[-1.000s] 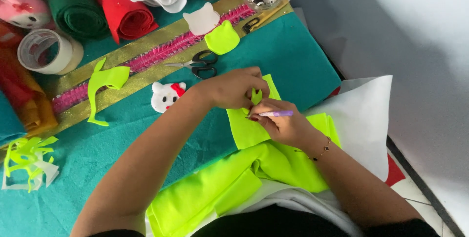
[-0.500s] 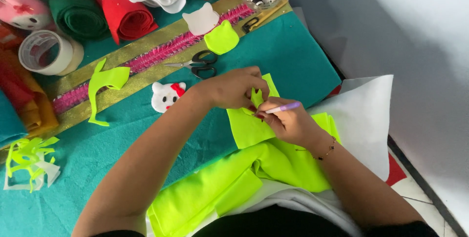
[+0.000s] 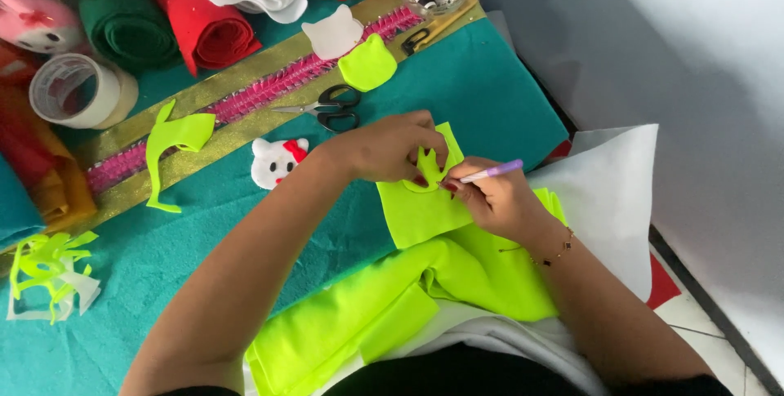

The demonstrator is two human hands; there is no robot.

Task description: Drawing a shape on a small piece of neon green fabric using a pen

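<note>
Felt [image 3: 420,212], neon lime, lies flat on the teal cloth [image 3: 490,86] right in front of the person, with more of it bunched up toward the lap; left hand [image 3: 384,147] presses down on its top edge, fingers [image 3: 425,169] spread flat and gripping nothing, just pinning the sheet; right hand [image 3: 498,200] sits just beside it, fingers curled tight round a purple pen [image 3: 492,171] with the tip down at the felt between both hands. Past that, scissors [image 3: 327,108] lie near the left hand on a gold and pink trim [image 3: 245,98]; a small white cat figure [image 3: 276,161] sits by the left wrist; lime and white cat-head cutouts [image 3: 367,63] rest further up; tape roll [image 3: 77,90] and red, green and white felt rolls [image 3: 204,24] line the far edge; lime scraps [image 3: 49,269] sit well off to the left; white sheet [image 3: 612,192] lies under the right forearm.
</note>
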